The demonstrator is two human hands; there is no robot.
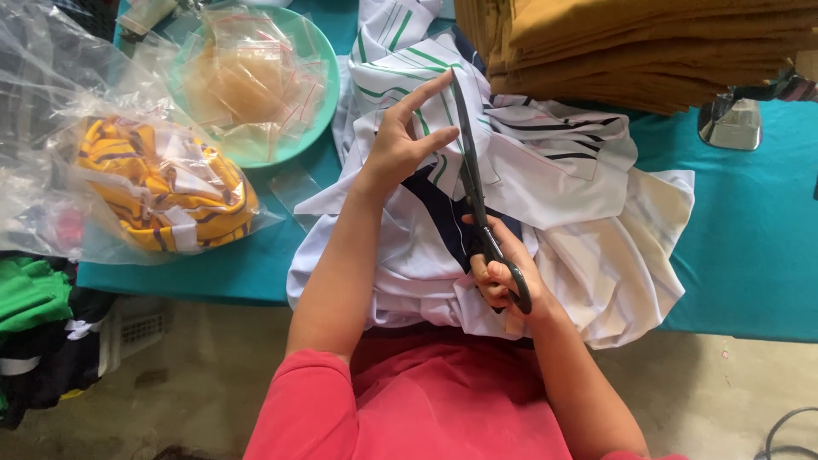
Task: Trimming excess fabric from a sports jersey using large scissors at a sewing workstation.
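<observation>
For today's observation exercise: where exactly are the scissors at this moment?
In the head view, the scissors are near the centre, handles in the right hand, blades pointing up over the white striped garments, beside the left hand.

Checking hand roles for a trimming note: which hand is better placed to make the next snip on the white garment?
Right hand: its fingers are in the scissors handles. The left hand lies on the white garment.

Both bare forearms reach forward from red sleeves. Left hand [400, 140] is flat-ish, fingers stretched out and pointing up. Right hand [503, 273] is curled tight, fingers hooked, wrist bent inward.
</observation>
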